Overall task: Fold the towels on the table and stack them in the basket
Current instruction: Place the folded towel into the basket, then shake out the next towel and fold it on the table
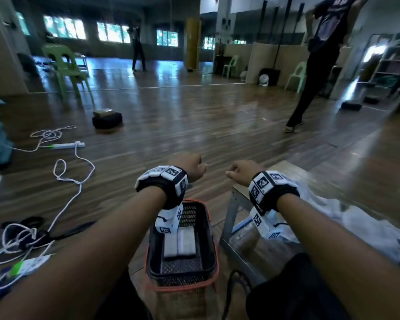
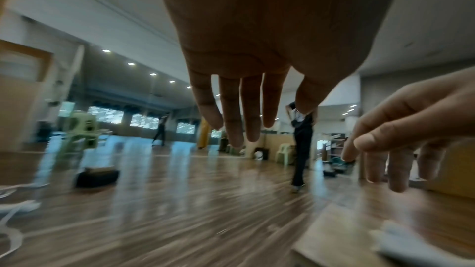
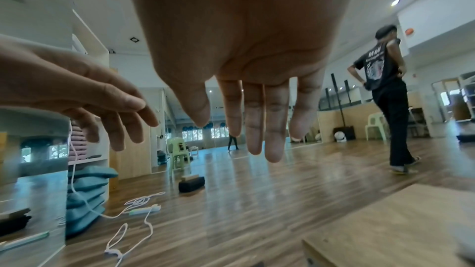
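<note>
Hovering both hands, left hand (image 1: 189, 166) and right hand (image 1: 243, 173), loose and empty; towels (image 1: 365, 227) lie crumpled near right on table (image 1: 293, 167), soft, light: we pinch corners. Basket (image 1: 208, 229) holds folded ones.

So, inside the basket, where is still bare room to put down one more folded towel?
In the basket, the mesh floor shows bare on the near side of the two folded towels, and beyond them under the left wrist. The middle is taken. Both hands hold nothing.
</note>
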Tool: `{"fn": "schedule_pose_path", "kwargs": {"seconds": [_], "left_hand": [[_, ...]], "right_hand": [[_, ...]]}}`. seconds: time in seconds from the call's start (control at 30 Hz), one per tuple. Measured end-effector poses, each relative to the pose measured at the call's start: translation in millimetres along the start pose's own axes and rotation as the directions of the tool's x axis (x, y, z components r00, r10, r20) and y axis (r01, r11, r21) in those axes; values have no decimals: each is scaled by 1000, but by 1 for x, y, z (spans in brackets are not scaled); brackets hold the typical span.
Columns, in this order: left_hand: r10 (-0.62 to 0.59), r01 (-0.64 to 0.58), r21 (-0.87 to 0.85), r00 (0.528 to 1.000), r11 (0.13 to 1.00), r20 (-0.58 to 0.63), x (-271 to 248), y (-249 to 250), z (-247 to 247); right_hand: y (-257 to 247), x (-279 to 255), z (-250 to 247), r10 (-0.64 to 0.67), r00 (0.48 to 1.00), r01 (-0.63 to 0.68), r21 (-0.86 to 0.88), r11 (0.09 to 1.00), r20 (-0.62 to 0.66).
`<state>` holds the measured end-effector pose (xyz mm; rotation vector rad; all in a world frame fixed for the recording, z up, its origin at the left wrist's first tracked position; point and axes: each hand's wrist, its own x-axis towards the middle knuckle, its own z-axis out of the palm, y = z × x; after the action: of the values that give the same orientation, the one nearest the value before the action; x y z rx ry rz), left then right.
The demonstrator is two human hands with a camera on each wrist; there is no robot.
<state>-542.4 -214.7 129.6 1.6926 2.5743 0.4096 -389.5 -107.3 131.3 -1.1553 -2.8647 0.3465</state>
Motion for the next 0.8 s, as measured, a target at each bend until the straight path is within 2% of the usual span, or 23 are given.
{"fn": "schedule_pose_path", "kwargs": {"seconds": [0.17,0.3,0.43,0.57,0.7,0.8], "left_hand": [[127,-127,38,992,991,-8,-21,51,-21],[232,-232,8,972,973,34,-18,93,-11],[346,-344,-46,937,938,40,-6,135,8],[450,-443,-86,886,892,111,8,172,39],[538,-515,-161,824,842,181,17,202,83],[601,-568,-199,758,799,252,18,218,123]], "right_hand": [[32,-65,-35,78,995,-78,-2,997,-66],[73,-104,-45,175,981,-174,18,985,-80],[120,-130,-52,310,944,-307,43,951,-112],[167,-153,-44,425,898,-416,98,904,-111],[207,-168,-17,476,870,-463,117,879,-128],[232,-172,12,504,862,-498,86,863,-59]]}}
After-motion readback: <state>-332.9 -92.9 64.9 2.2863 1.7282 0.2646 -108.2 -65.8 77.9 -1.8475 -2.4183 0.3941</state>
